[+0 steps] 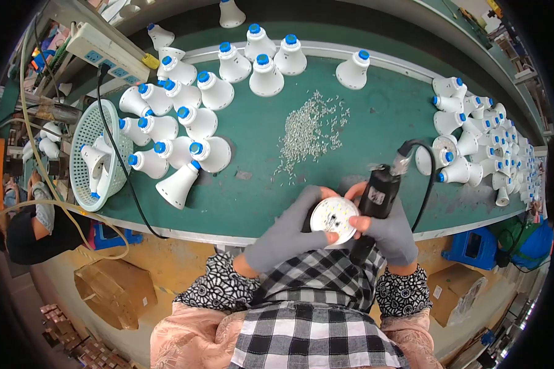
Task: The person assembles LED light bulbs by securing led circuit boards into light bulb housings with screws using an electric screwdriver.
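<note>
My left hand [289, 230], in a grey fingerless glove, is closed around the edge of a white LED bulb housing [326, 215]. Its round face with small yellowish LEDs is turned up toward me. In my right hand [391, 234], gloved the same way, is a black electric screwdriver [378, 192] with a cable at its top end. The right thumb and fingers also touch the bulb's right rim. The screwdriver's tip cannot be made out. Beyond my hands a loose pile of small silvery screws [311, 132] lies on the green table [252, 203].
Several white bulb housings with blue caps [266, 77] stand at the back and left. More are crowded on the right [474, 144]. A pale green basket [80, 181] holds some at the left. A power strip [104, 52] and black cable [108, 123] are nearby.
</note>
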{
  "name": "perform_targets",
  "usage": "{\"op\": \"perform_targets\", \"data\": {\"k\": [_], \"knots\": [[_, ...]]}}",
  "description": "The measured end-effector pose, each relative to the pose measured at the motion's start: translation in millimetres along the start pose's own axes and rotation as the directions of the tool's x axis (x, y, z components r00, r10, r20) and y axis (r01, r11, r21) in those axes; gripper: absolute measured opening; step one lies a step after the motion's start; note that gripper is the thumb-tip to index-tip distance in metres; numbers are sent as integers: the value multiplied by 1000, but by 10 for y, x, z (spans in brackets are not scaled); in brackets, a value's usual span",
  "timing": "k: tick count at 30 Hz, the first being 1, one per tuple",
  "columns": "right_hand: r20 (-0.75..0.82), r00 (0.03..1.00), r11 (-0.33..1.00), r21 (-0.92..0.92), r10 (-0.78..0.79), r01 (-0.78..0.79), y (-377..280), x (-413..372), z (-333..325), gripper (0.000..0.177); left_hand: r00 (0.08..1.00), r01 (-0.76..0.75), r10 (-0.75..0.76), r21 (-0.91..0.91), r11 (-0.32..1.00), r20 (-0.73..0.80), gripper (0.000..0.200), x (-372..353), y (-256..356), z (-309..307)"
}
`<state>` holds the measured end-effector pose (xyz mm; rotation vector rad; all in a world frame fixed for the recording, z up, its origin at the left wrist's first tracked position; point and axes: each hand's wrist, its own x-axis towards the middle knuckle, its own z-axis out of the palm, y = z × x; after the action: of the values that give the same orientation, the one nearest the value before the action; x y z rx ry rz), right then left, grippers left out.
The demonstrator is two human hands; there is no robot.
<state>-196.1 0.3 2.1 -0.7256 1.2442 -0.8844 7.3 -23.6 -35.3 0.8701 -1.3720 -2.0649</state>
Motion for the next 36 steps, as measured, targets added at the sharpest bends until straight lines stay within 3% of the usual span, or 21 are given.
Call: {"op": "perform_targets", "data": {"k": [3, 5, 6, 8, 10, 12, 20, 27, 36], "knots": [[-9, 1000, 996, -85, -20, 19, -139, -22, 1, 33, 995, 73, -76, 48, 996, 57, 53, 119, 12, -19], [-195, 943, 962, -86, -271, 259, -246, -70, -138, 22, 988, 145, -143, -24, 989, 54, 52, 144, 36, 56], [-263, 881, 920, -120, -393, 374, -317, -57, -231, 20, 991, 131, -131, -85, 988, 2, 51, 137, 3, 90], [-419, 601, 594, 164, -681, 788, -474, 81, -278, 17, 988, 94, -116, -200, 975, -98, 50, 138, -62, 135], [-513, 399, 348, 198, -760, 916, -527, 338, -356, 17, 983, 120, -151, -255, 959, -104, 49, 144, -55, 146], [-599, 321, 355, 65, -734, 933, -537, 630, -389, 18, 981, 131, -167, -292, 947, -101, 48, 166, -25, 160], [-685, 308, 401, 25, -660, 916, -432, 1344, -239, 29, 977, 173, -205, -344, 923, -60, 47, 201, -1, 144], [-686, 251, 389, -51, -683, 920, -411, 1463, -262, 31, 990, 120, -137, -269, 956, -43, 48, 201, -67, 99], [-711, 297, 417, 6, -637, 909, -450, 1392, -249, 23, 988, 120, -142, -265, 957, -64, 45, 184, -9, 112]]}}
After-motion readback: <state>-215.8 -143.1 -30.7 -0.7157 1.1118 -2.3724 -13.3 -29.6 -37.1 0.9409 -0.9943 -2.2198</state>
